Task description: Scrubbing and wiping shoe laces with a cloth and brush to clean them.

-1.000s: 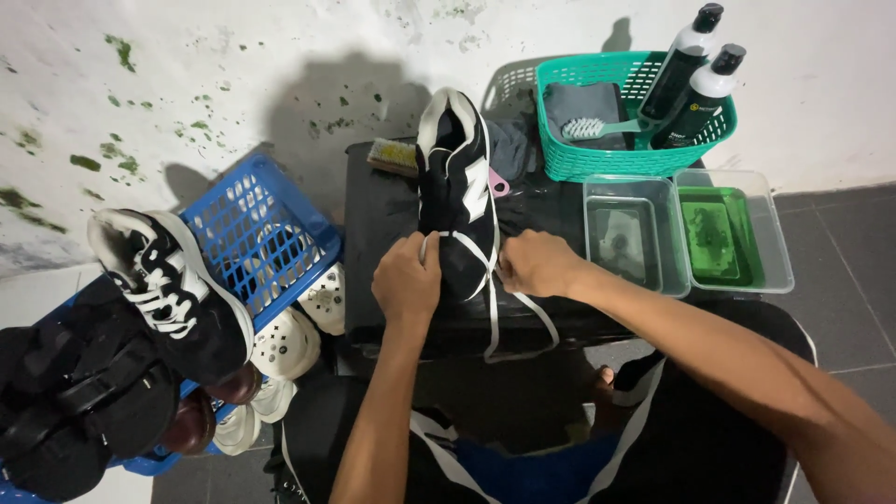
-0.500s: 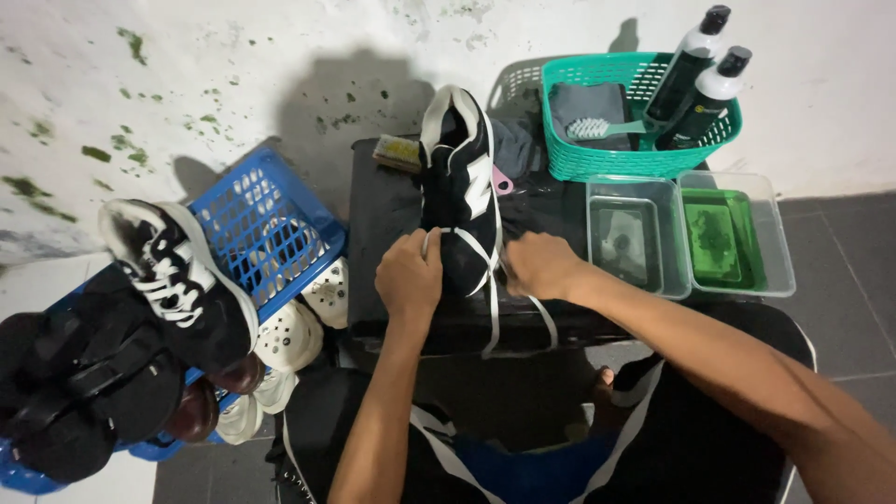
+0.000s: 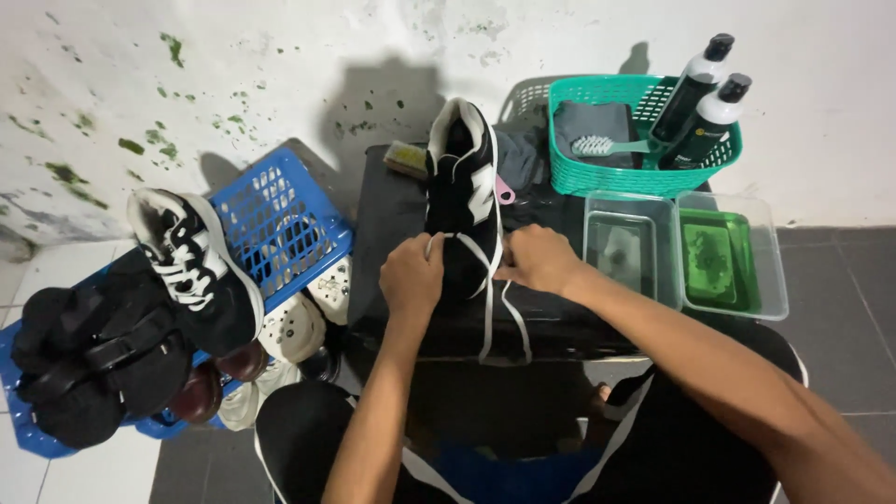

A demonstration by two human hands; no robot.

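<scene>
Sneaker [image 3: 461, 187] toe hidden behind left hand [image 3: 412, 277] and right hand [image 3: 536, 259], fingers pinching white laces [image 3: 492, 308].

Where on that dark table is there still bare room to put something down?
The table is bare left of the black sneaker, between its left edge and the left hand. A thin strip lies before both hands, crossed by white laces. The right is crowded: right hand, two clear tubs, green basket.
</scene>
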